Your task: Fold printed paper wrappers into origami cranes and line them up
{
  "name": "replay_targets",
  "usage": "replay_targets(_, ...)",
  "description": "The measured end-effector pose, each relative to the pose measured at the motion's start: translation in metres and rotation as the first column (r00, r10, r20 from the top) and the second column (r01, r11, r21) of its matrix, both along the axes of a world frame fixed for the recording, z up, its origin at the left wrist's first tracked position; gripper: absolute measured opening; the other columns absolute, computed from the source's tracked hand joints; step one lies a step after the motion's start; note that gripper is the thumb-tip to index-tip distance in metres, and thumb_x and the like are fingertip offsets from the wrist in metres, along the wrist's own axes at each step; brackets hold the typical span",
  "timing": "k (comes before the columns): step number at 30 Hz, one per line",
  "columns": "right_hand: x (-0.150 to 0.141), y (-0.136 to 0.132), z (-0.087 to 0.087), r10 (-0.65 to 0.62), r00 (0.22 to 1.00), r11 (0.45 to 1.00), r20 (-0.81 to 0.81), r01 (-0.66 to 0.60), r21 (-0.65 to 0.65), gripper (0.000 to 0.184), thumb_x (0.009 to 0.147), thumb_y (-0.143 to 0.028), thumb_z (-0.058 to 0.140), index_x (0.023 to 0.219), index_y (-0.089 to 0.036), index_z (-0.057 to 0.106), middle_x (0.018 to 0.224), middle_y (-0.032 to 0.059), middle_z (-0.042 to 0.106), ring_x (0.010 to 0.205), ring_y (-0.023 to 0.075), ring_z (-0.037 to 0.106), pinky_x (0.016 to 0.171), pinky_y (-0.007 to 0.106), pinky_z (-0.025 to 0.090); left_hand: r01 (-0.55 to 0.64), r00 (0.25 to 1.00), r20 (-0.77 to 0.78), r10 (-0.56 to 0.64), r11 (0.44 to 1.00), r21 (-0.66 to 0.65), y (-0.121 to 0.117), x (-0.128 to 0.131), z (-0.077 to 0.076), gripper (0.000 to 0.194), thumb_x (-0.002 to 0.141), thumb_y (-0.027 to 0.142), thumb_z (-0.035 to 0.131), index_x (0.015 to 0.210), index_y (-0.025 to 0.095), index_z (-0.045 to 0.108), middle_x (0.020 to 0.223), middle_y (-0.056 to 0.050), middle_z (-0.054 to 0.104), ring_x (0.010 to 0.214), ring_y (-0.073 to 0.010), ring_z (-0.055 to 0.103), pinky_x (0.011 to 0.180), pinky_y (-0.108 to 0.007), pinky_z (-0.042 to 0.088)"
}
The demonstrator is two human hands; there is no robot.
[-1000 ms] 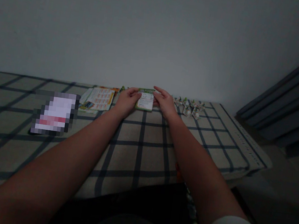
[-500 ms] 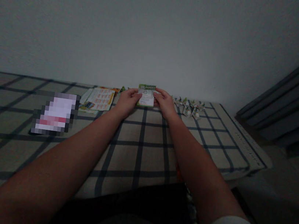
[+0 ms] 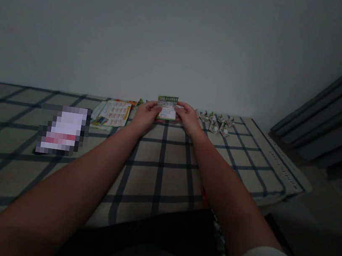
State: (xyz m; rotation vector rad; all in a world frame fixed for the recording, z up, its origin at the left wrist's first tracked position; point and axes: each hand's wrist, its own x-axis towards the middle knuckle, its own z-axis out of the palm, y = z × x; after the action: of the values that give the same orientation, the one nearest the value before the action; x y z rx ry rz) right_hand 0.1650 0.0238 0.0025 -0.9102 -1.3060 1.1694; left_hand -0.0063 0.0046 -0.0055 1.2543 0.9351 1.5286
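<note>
A small green and white printed paper (image 3: 168, 108) is held up between my two hands, close to the far side of the table. My left hand (image 3: 146, 115) grips its left edge with the thumb on the front. On the right edge, my right hand (image 3: 189, 118) pinches the paper the same way, thumb in front and fingers behind. The fingers at the back are partly hidden. Just right of my right hand lie several small folded paper pieces (image 3: 215, 125) with pointed tips. Left of my left hand is a stack of printed leaflets (image 3: 114, 113).
A phone (image 3: 64, 130), its screen blurred out, lies at the left on the checked tablecloth (image 3: 159, 164). A plain wall (image 3: 177, 40) rises behind the table. Dark curtains (image 3: 335, 113) hang at the right, past the table's edge. Something green (image 3: 141, 102) shows behind my left hand.
The paper has tilted up and risen slightly between my hands, so more of its green top edge shows. My right fingers have closed in nearer to it. Other things stay put.
</note>
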Motion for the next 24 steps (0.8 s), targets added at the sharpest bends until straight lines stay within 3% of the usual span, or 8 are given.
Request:
replay_targets(5,0.001,0.001,-0.001,0.031,0.999,0.999,0.032,-0.030,-0.022,0.007,0.086,-0.014,0.065,0.091,-0.018,0.063,0.071,-0.0022,0.069,0.056,0.0093,0.061,0.054,0.020,0.057,-0.024,1.000,0.007,0.024,1.000,-0.006,0.002,-0.001,-0.001,0.030,0.073,0.027,0.071,0.100,0.014,0.072,0.089,-0.006,0.074,0.069,-0.0162,0.067,0.056,-0.026,0.058)
replay_targets(8,0.002,0.001,0.001,0.019,0.999,1.000,0.028,-0.019,-0.004,0.008,0.085,-0.011,0.065,0.085,-0.019,0.061,0.068,-0.0042,0.066,0.052,0.0075,0.059,0.051,0.018,0.055,-0.016,1.000,0.010,0.016,1.000,-0.014,0.003,0.000,-0.001,0.030,0.072,0.026,0.072,0.100,0.015,0.072,0.088,-0.005,0.074,0.069,-0.0164,0.067,0.055,-0.026,0.058)
replay_targets(15,-0.002,-0.006,0.006,0.048,0.999,0.998,0.002,-0.048,-0.031,0.015,0.087,-0.009,0.063,0.098,-0.019,0.061,0.073,-0.0041,0.069,0.054,0.0085,0.063,0.051,0.019,0.058,-0.039,0.999,0.032,0.040,0.999,-0.031,0.002,-0.002,0.001,0.032,0.071,0.026,0.072,0.101,0.014,0.072,0.090,-0.006,0.075,0.070,-0.0167,0.068,0.057,-0.026,0.058)
replay_targets(20,-0.002,-0.010,0.008,0.041,0.999,0.995,0.016,-0.039,-0.086,0.017,0.086,-0.002,0.057,0.083,-0.019,0.054,0.062,-0.0071,0.064,0.045,0.0054,0.058,0.047,0.015,0.053,-0.017,0.998,0.063,0.017,1.000,-0.001,0.008,-0.003,-0.004,0.024,0.068,0.029,0.074,0.088,0.015,0.073,0.081,-0.004,0.073,0.072,-0.0185,0.068,0.069,-0.031,0.058)
replay_targets(24,-0.002,-0.011,0.009,0.109,0.994,0.987,0.031,-0.104,-0.121,0.016,0.088,-0.004,0.054,0.086,-0.020,0.052,0.056,-0.0079,0.062,0.042,0.0077,0.058,0.044,0.016,0.051,-0.024,0.999,0.049,0.022,0.999,0.033,0.012,-0.004,-0.009,0.029,0.069,0.035,0.076,0.090,0.015,0.074,0.084,-0.005,0.074,0.077,-0.0194,0.068,0.080,-0.034,0.056)
